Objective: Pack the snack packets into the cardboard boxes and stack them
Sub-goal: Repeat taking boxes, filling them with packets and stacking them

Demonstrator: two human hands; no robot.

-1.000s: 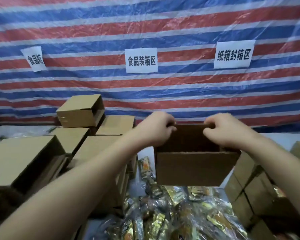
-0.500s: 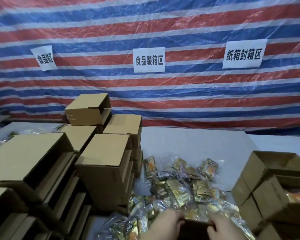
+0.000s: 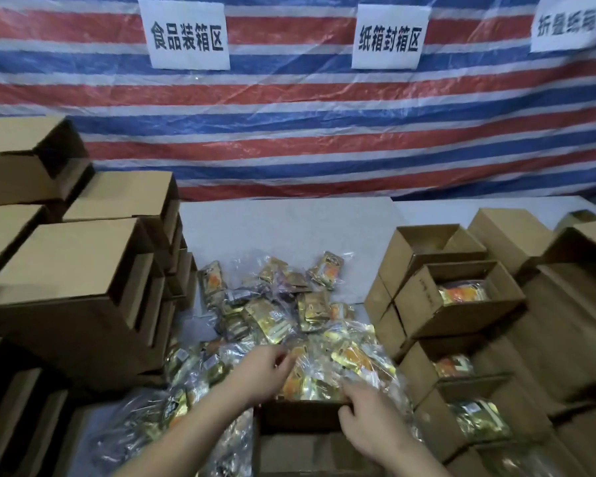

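Both hands reached into the snack packets above an open box

The left hand [image 3: 262, 371] and right hand [image 3: 367, 413] are seen with loosely curled fingers among the snack packets [image 3: 283, 311] heaped on the tabletop [image 3: 283, 225]; whether anything is gripped cannot be told, the open cardboard box [image 3: 301, 416] lying just below

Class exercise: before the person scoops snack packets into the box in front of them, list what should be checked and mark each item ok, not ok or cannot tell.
1. Open box set down in front, top open: ok.
2. Snack packets within reach behind it: ok.
3. Left hand on the packets: ok.
4. Right hand at the box's far rim; holding anything: cannot tell.
5. Box is empty: cannot tell, interior dark.
6. Filled boxes stacked at right, topmost packed one still unsealed: ok.
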